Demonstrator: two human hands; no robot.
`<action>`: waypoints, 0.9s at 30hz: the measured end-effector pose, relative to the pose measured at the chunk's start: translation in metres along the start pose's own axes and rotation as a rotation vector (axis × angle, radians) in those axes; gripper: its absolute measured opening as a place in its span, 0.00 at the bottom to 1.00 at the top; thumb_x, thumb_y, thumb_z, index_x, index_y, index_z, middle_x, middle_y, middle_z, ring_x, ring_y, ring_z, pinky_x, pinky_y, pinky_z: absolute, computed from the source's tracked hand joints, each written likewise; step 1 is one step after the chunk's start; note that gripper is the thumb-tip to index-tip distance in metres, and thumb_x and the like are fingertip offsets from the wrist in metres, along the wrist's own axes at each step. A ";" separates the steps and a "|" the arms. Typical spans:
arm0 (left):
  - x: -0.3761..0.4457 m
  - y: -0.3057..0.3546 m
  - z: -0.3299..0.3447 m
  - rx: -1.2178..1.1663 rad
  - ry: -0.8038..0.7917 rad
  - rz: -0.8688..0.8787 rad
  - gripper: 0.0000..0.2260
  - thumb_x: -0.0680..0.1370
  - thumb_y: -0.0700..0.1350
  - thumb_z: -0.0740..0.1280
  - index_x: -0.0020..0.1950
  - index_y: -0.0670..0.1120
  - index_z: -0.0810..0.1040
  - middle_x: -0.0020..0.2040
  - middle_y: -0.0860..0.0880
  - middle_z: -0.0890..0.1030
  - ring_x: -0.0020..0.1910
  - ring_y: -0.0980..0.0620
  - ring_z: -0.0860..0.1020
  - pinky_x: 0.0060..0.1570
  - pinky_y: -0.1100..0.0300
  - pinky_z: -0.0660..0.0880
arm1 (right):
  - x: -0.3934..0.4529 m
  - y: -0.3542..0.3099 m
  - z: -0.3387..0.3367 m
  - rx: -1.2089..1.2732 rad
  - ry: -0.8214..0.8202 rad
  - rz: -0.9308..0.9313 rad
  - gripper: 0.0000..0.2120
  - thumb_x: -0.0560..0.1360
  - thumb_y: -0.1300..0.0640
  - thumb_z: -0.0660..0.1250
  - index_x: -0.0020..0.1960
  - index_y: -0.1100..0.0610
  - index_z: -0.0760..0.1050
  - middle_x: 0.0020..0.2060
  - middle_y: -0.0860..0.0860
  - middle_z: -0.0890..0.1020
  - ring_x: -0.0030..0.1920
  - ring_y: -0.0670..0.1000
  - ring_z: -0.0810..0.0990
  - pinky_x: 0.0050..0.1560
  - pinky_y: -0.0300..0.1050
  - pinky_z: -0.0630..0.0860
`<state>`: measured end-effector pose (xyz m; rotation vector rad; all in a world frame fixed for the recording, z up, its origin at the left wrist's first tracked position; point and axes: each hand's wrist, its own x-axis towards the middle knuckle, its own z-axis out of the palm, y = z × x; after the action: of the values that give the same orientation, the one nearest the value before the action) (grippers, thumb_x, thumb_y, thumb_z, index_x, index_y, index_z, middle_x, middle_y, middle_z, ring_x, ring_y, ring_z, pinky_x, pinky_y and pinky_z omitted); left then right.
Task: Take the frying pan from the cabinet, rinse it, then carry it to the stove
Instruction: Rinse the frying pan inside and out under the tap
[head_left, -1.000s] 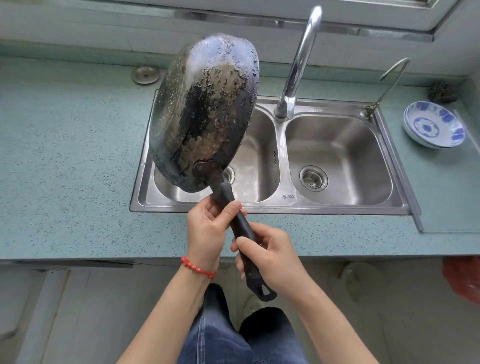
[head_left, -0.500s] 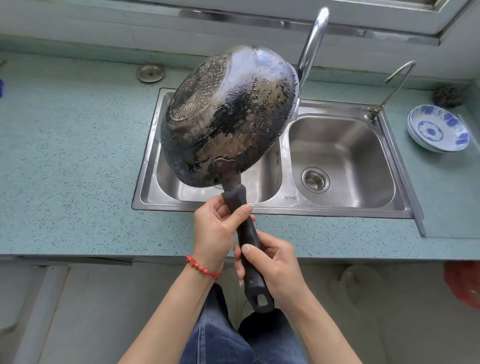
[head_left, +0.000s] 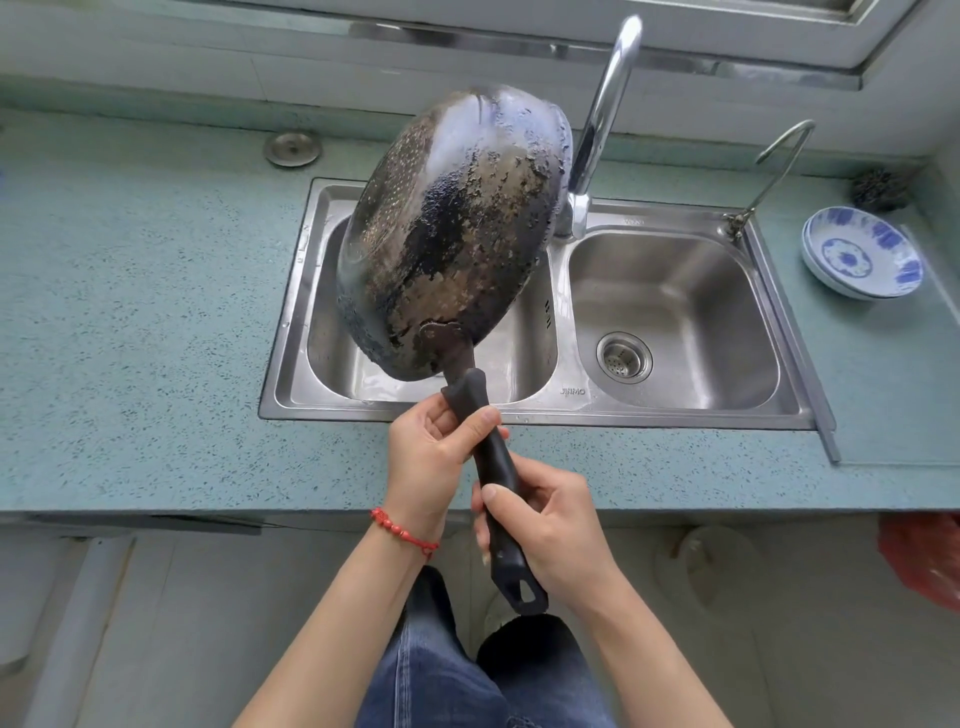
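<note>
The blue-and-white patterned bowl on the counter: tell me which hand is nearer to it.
Right. The right hand, gripping the black pan handle low down, is nearer the blue-and-white patterned bowl; the left hand, gripping higher, sits farther left.

Bright daylight, edges bowed, perhaps slightly soft

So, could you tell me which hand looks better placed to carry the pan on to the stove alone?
Probably the left hand: it grips the handle nearest the frying pan, tilted bottom-up over the sink, so close to the weight. The right hand holds the far end.
</note>
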<state>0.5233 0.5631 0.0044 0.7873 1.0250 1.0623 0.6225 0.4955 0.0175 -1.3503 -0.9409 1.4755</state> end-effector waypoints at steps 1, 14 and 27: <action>0.001 0.001 -0.001 -0.009 -0.015 -0.016 0.04 0.69 0.34 0.69 0.41 0.40 0.77 0.31 0.50 0.83 0.32 0.52 0.82 0.35 0.61 0.80 | 0.000 0.000 -0.001 -0.033 0.010 -0.006 0.07 0.68 0.62 0.63 0.37 0.67 0.71 0.21 0.52 0.75 0.22 0.54 0.71 0.25 0.44 0.70; -0.004 0.009 0.000 0.101 -0.013 -0.202 0.07 0.72 0.41 0.69 0.40 0.37 0.78 0.32 0.48 0.85 0.35 0.50 0.84 0.32 0.63 0.78 | -0.004 -0.003 -0.005 -0.432 0.100 -0.127 0.15 0.69 0.56 0.63 0.47 0.37 0.77 0.24 0.61 0.71 0.24 0.50 0.67 0.25 0.47 0.67; -0.007 -0.010 -0.009 -0.115 -0.033 -0.219 0.08 0.73 0.39 0.66 0.36 0.42 0.82 0.39 0.44 0.86 0.40 0.47 0.83 0.44 0.54 0.81 | -0.006 -0.004 0.006 -0.371 0.205 -0.089 0.18 0.63 0.57 0.69 0.46 0.36 0.76 0.38 0.48 0.84 0.37 0.44 0.80 0.40 0.38 0.76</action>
<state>0.5173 0.5532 -0.0055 0.5834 0.9893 0.9088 0.6167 0.4914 0.0235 -1.6665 -1.1617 1.1041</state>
